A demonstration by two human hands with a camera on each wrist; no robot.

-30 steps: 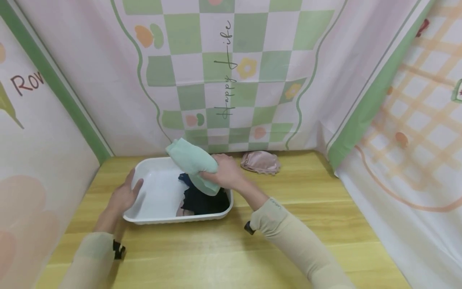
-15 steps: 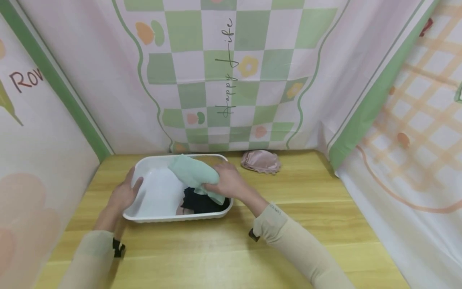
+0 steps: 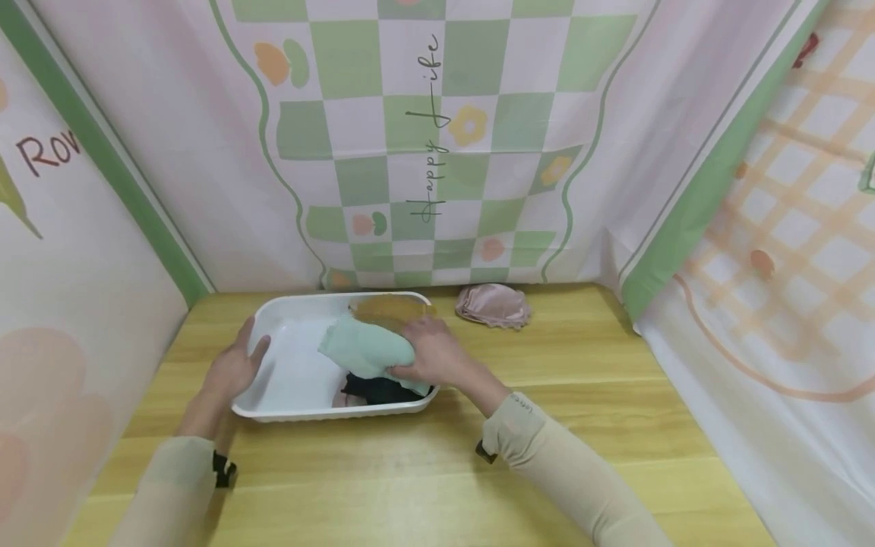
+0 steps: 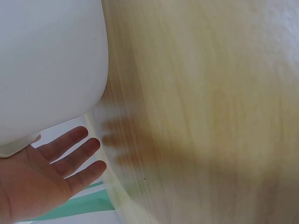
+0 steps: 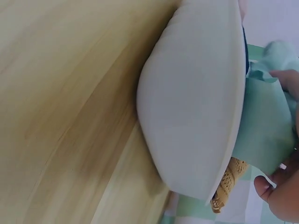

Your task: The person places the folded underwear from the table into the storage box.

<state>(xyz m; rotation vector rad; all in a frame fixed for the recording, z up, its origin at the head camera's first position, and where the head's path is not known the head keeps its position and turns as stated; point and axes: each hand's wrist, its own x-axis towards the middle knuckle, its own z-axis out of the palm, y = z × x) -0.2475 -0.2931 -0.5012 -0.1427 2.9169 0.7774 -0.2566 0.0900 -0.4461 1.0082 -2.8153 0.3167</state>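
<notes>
My left hand (image 3: 232,370) holds the left rim of a white tray (image 3: 290,357), thumb over the inside wall and fingers outside. In the left wrist view, several fingers (image 4: 74,156) stretch out straight below the tray's edge. Over the tray's right half, my right hand (image 3: 437,353) grips a soft mint-green folded cloth garment (image 3: 369,349). A mustard lacy garment (image 3: 390,310) lies behind it, with one end (image 5: 229,184) past the rim. In front lies a black garment (image 3: 383,390), beside a small pinkish one (image 3: 349,400). The green garment partly hides these.
A pink satin garment with a lacy edge (image 3: 494,306) lies on the wooden table (image 3: 410,486), right of the tray near the back. Printed curtains (image 3: 472,197) hang behind and on both sides.
My right hand has lowered the mint-green garment into the tray and drawn it slightly toward me. The mustard garment behind it now shows. My left hand stays at the tray's left rim.
</notes>
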